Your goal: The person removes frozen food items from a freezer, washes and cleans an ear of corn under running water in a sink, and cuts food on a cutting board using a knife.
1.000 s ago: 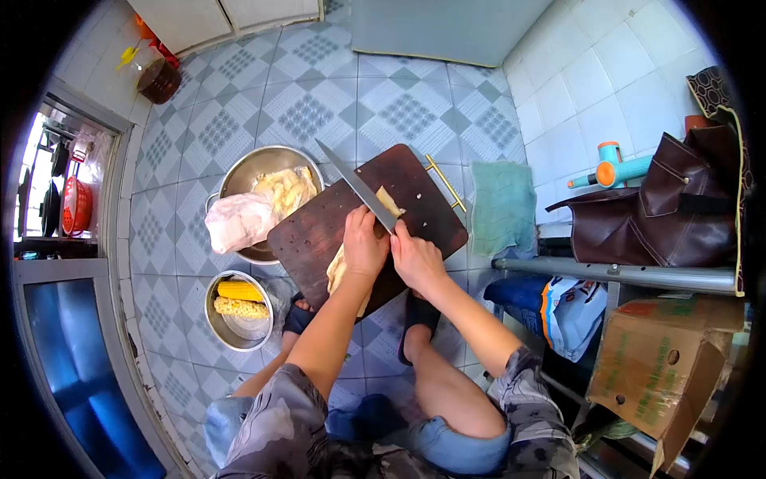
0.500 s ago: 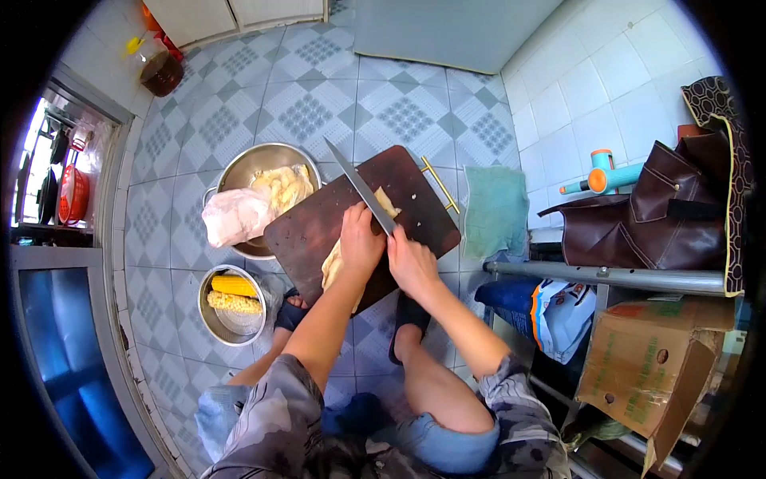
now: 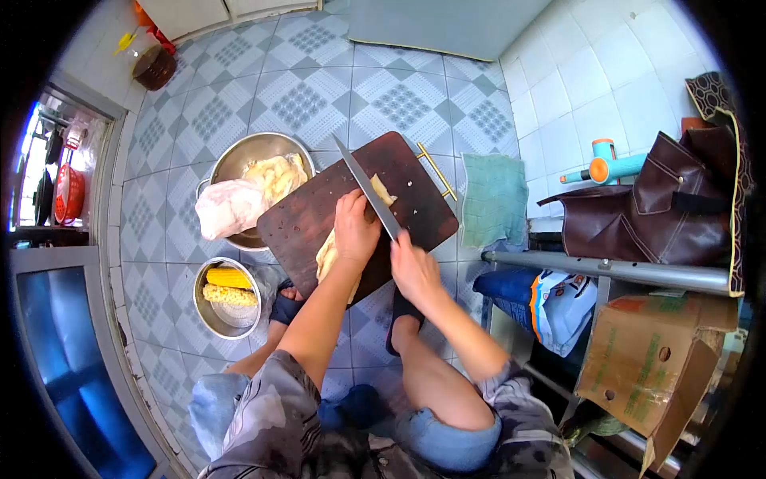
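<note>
A dark wooden cutting board (image 3: 307, 214) lies tilted across the middle of the view. My left hand (image 3: 357, 230) holds a pale yellow piece of raw meat, apparently chicken (image 3: 326, 257), against it; the curled fingers hide part of the meat. In my right hand (image 3: 416, 267), slightly blurred, is the handle of a long kitchen knife (image 3: 365, 185). Its blade points up and left, close beside my left fingertips. Past the blade, a cut chicken piece (image 3: 383, 190) and small scraps lie on the board.
Left of the board stand a steel basin (image 3: 233, 160) with more pale meat and a pinkish bag (image 3: 229, 209), and a steel pot (image 3: 209, 318) with corn (image 3: 230, 278). A green cloth (image 3: 493, 199) lies right. A metal rack (image 3: 622, 270) with a cardboard box (image 3: 638, 351) stands at right.
The view has shifted slightly, so the board and basins sit a little higher and further left. My right hand and the knife have moved slightly relative to the board; my left hand keeps its hold.
</note>
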A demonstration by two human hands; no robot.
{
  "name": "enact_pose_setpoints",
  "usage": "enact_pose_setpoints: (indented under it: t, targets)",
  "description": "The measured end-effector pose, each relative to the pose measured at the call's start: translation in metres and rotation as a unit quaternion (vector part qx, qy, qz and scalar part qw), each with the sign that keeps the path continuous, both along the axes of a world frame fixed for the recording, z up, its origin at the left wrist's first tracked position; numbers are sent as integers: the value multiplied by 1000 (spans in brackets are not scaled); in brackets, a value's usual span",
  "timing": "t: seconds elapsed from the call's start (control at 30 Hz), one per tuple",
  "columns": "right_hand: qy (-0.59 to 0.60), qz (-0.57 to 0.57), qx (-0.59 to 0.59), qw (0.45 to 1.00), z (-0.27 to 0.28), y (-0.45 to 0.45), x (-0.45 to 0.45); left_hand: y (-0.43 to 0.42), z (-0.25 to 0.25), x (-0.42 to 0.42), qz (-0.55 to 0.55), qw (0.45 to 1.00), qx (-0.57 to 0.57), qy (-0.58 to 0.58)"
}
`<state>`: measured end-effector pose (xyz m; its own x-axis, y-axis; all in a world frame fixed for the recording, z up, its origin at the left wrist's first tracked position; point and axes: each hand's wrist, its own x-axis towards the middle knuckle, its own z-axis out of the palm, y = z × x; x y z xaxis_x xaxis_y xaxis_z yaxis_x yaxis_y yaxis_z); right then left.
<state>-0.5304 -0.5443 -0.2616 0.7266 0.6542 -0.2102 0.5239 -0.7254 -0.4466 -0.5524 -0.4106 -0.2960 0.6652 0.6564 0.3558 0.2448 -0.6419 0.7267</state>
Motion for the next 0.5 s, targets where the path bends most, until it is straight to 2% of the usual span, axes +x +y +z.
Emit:
enact_pose_setpoints:
  t: [0.03,0.1,0.2,0.23,0.37,0.43,0.5]
  targets:
    - [31,-12,-43,999,4,-18,-9,-1,0,-2,0,1000,-3,8]
    - [9,-5,-49,999,1,-33,-15,0,0,0,-1,1000,-4,2]
    - [-16,31,-3,999,1,3,11,0,-2,-2,-13,1000,14,4]
    - [8,22,26,999,-1,20,20,-1,-5,-2,-13,1000,16,6]
    - [-2,33,43,999,2,45,32,1,-9,-1,-3,999,40,3]
    - [-2,2,62,998,1,19,20,0,-5,0,-2,1000,12,19]
    - [27,9,-7,1000,4,-17,3,-1,-3,0,-5,1000,3,19]
